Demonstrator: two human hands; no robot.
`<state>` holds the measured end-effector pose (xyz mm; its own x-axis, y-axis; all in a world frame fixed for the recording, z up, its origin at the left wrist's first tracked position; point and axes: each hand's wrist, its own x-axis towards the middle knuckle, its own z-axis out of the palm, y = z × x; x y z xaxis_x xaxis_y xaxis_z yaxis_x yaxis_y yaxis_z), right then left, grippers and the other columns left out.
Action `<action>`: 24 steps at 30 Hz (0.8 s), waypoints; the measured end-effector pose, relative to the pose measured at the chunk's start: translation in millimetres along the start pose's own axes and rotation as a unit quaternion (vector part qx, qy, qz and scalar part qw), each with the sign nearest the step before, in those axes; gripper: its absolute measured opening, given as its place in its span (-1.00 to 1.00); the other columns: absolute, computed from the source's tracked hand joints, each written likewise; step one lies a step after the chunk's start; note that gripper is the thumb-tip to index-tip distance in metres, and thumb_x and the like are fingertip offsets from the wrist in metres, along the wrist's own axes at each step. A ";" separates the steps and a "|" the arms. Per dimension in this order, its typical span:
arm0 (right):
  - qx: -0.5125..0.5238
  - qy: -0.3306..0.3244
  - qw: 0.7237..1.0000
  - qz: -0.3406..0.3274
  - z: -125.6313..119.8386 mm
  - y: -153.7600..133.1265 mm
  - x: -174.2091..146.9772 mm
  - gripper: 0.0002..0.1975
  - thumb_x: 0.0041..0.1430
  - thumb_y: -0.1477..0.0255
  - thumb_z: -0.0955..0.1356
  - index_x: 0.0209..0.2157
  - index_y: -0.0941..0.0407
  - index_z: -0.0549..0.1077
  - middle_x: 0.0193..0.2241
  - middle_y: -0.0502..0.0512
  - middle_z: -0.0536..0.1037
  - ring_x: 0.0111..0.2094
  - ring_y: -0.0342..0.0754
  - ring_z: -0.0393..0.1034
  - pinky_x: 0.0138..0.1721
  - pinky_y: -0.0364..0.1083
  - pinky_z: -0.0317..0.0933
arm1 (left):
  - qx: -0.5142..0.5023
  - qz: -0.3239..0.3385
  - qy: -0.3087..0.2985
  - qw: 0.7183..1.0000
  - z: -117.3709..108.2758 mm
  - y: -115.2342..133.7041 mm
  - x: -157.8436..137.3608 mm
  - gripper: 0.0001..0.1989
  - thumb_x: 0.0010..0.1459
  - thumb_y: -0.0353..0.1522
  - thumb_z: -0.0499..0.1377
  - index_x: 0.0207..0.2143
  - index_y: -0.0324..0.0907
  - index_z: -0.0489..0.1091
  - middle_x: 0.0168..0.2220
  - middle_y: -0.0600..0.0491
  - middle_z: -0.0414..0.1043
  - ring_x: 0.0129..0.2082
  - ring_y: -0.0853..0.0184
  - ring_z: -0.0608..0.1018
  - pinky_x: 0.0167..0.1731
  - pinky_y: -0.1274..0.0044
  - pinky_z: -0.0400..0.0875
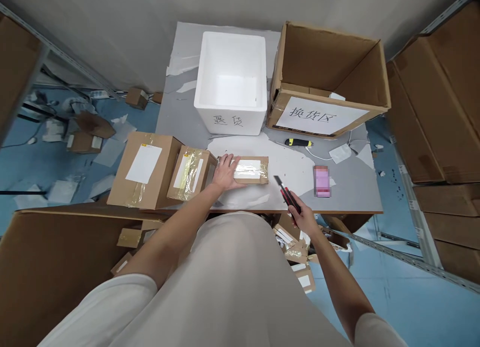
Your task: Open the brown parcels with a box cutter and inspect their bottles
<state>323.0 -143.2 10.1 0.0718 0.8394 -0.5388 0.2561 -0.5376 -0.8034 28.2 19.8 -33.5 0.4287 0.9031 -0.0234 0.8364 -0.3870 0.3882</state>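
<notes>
A small flat cardboard box [264, 171] with a white label and shiny clear tape lies in front of me on the table. My left hand [224, 173] holds it by its left end, fingers over the top and thumb along the near side. In my right hand [302, 216] is a black and red utility knife [287, 196], its blade out and pointing up and left. The blade tip is in the air, a little right of the box and apart from it. Left of my left hand stand a medium taped carton [192, 174] and a larger labelled carton [144, 169].
At the back stand a white foam box [232, 119] and an open cardboard box [330, 99], both with handwritten signs. A yellow and black cutter [298, 142] and a pink object [321, 181], blurred, lie to the right. Below the table's front edge are discarded boxes [296, 247].
</notes>
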 end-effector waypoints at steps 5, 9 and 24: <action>0.141 0.087 0.986 -0.023 47.7 -10.9 35.9 -0.27 0.03 -0.01 0.32 0.17 0.06 0.17 -0.16 0.14 0.50 -0.49 -0.16 0.41 -0.53 -0.14 0.34 | -0.030 -0.160 0.057 0.985 12.9 28.6 -11.2 0.17 -0.23 0.14 0.28 0.28 -0.33 -0.06 0.20 -0.43 0.02 0.20 -0.27 0.10 0.05 0.02 0.19; 0.150 0.083 0.985 -0.037 88.9 -26.3 69.0 -0.47 0.08 0.03 0.28 -0.05 0.12 0.30 -0.26 0.12 0.50 -0.44 -0.14 0.38 -0.49 -0.16 0.32 | -0.055 -0.143 -0.012 0.988 17.9 37.9 -40.0 -0.07 0.08 0.01 0.14 0.30 -0.36 -0.10 0.10 -0.39 0.22 0.12 -0.12 0.29 0.03 0.12 0.23; 0.303 0.122 0.943 0.060 99.6 -12.0 24.6 -0.44 -0.04 0.00 0.40 -0.09 -0.01 0.24 -0.07 0.10 0.49 -0.39 -0.12 0.47 -0.53 -0.16 0.34 | -0.102 -0.002 -0.038 0.994 -18.4 10.0 25.8 -0.31 0.17 -0.24 0.09 0.28 -0.33 -0.01 0.32 -0.31 -0.08 0.28 -0.05 0.14 0.17 0.20 0.20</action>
<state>225.7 -124.0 -18.7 0.3041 0.7231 -0.6202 -0.3617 -0.5146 -0.7774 41.4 42.6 -13.2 0.4571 0.8847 -0.0915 0.7541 -0.3309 0.5673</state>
